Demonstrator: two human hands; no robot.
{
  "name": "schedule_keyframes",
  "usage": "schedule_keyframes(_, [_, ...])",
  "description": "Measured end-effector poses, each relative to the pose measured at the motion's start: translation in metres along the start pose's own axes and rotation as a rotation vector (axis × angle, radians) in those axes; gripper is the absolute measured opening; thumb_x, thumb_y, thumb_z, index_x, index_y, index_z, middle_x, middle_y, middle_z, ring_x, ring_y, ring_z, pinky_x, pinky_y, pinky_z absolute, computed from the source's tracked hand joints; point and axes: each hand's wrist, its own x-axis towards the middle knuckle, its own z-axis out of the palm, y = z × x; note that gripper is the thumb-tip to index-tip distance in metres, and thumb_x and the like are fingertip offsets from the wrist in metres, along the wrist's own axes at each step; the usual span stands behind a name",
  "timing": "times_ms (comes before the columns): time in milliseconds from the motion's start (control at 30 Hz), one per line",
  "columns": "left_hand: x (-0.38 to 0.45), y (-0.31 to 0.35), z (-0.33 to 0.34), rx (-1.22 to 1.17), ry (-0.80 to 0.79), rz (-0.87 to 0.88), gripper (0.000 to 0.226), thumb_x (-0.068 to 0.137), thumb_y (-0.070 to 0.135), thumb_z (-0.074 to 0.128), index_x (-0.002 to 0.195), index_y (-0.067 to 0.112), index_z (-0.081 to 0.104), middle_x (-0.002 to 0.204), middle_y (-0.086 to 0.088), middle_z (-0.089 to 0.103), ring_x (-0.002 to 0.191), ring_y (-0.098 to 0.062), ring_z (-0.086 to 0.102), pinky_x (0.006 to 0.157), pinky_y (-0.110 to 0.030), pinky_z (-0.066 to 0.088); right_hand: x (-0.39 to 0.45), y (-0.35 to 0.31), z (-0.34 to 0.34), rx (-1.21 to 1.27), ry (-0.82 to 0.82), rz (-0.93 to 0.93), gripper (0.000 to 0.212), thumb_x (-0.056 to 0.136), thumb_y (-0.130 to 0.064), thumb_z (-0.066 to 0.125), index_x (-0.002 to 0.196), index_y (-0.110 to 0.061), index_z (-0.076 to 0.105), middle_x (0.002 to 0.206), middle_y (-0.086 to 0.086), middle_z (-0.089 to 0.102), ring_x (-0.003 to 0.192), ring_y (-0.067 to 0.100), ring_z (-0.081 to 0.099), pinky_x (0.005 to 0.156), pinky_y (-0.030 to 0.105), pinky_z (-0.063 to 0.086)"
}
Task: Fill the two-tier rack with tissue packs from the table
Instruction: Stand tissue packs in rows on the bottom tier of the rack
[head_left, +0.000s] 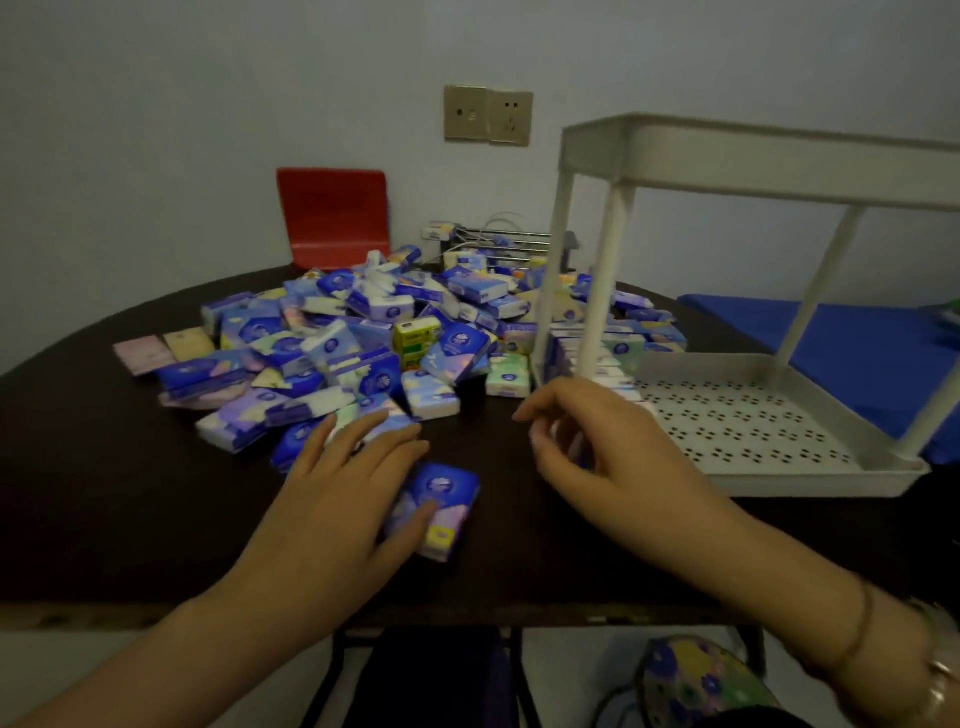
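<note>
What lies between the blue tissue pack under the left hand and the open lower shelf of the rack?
Only the right hand, hovering over bare table just left of the rack. The left hand rests on the tissue pack; the lower shelf's near part is bare and its front edge low. The rack's posts stand farther back.

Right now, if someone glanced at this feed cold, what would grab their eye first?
The heap of tissue packs sprawled over the dark table, mostly blue. Next, the white two-tier rack at the right, its lower shelf bare in front with a few packs standing at its back-left corner. Nearest, the left hand presses one blue pack.
</note>
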Motion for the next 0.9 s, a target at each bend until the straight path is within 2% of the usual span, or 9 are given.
schedule_keyframes(100, [-0.017, -0.028, 0.001, -0.04, -0.014, -0.113, 0.06, 0.081, 0.054, 0.035, 0.131, 0.025, 0.053, 0.132, 0.008, 0.054, 0.129, -0.02, 0.043, 0.107, -0.042, 0.034, 0.014, -0.001, 0.039, -0.068, -0.122, -0.011, 0.028, 0.086, -0.038, 0.059, 0.111, -0.029, 0.052, 0.104, -0.011, 0.053, 0.095, 0.002, 0.052, 0.085, 0.023, 0.044])
schedule_keyframes(233, [-0.031, -0.048, -0.001, -0.145, -0.016, -0.126, 0.071, 0.074, 0.055, 0.032, 0.141, 0.03, 0.04, 0.144, 0.016, 0.039, 0.134, -0.007, 0.031, 0.11, -0.023, 0.022, 0.027, -0.002, 0.071, -0.167, -0.299, 0.05, 0.061, 0.076, -0.061, 0.06, 0.125, -0.03, 0.041, 0.12, -0.009, 0.047, 0.113, 0.011, 0.042, 0.097, 0.028, 0.039])
schedule_keyframes(300, [-0.032, -0.051, -0.001, -0.168, -0.027, -0.091, 0.066, 0.079, 0.052, 0.041, 0.142, 0.032, 0.037, 0.145, 0.017, 0.037, 0.133, -0.003, 0.03, 0.111, -0.023, 0.026, 0.031, -0.003, 0.076, -0.195, -0.354, 0.091, 0.073, 0.072, -0.069, 0.058, 0.131, -0.031, 0.038, 0.125, -0.009, 0.044, 0.116, 0.011, 0.038, 0.099, 0.029, 0.037])
schedule_keyframes(367, [-0.03, -0.053, 0.001, -0.183, -0.033, -0.086, 0.062, 0.085, 0.044, 0.052, 0.143, 0.034, 0.033, 0.144, 0.018, 0.037, 0.132, -0.003, 0.03, 0.11, -0.026, 0.031, 0.034, -0.001, 0.078, -0.225, -0.38, 0.126, 0.078, 0.069, -0.073, 0.057, 0.131, -0.03, 0.039, 0.126, -0.009, 0.042, 0.116, 0.012, 0.037, 0.1, 0.03, 0.038])
schedule_keyframes(467, [-0.023, -0.053, 0.004, -0.168, -0.014, -0.083, 0.062, 0.089, 0.042, 0.054, 0.144, 0.037, 0.028, 0.14, 0.019, 0.038, 0.127, -0.005, 0.03, 0.106, -0.024, 0.03, 0.036, 0.002, 0.076, -0.211, -0.404, 0.169, 0.07, 0.066, -0.073, 0.06, 0.12, -0.032, 0.043, 0.116, -0.01, 0.044, 0.108, 0.01, 0.039, 0.092, 0.027, 0.04])
schedule_keyframes(633, [-0.01, -0.042, 0.011, -0.165, -0.03, -0.114, 0.066, 0.084, 0.053, 0.056, 0.142, 0.036, 0.029, 0.132, 0.015, 0.043, 0.117, -0.01, 0.032, 0.096, -0.024, 0.03, 0.028, 0.004, 0.069, 0.105, -0.266, 0.243, 0.062, 0.062, -0.05, 0.08, 0.105, -0.033, 0.038, 0.1, -0.015, 0.055, 0.087, -0.002, 0.057, 0.069, 0.017, 0.049])
schedule_keyframes(700, [-0.01, -0.032, 0.01, -0.348, 0.049, -0.156, 0.066, 0.076, 0.057, 0.06, 0.135, 0.037, 0.037, 0.123, 0.022, 0.046, 0.114, -0.007, 0.034, 0.091, -0.022, 0.032, 0.024, 0.008, 0.067, 0.172, -0.18, 0.237, 0.063, 0.063, -0.037, 0.084, 0.107, -0.031, 0.038, 0.104, -0.013, 0.055, 0.088, -0.003, 0.058, 0.069, 0.014, 0.049])
schedule_keyframes(767, [-0.009, -0.018, 0.005, -0.577, 0.158, -0.202, 0.064, 0.076, 0.045, 0.071, 0.13, 0.041, 0.037, 0.118, 0.03, 0.042, 0.117, 0.0, 0.037, 0.093, -0.019, 0.036, 0.02, 0.01, 0.061, 0.238, -0.08, 0.25, 0.064, 0.064, -0.027, 0.084, 0.108, -0.031, 0.038, 0.109, -0.011, 0.052, 0.091, -0.002, 0.057, 0.073, 0.013, 0.048])
schedule_keyframes(900, [-0.003, 0.025, -0.003, -0.927, 0.242, -0.164, 0.071, 0.077, 0.024, 0.076, 0.134, 0.037, 0.036, 0.123, 0.026, 0.046, 0.113, 0.016, 0.046, 0.085, -0.006, 0.044, 0.01, 0.007, 0.045, 0.463, 0.062, 0.312, 0.061, 0.06, -0.021, 0.085, 0.104, -0.033, 0.045, 0.099, -0.021, 0.058, 0.087, 0.004, 0.065, 0.073, 0.024, 0.055])
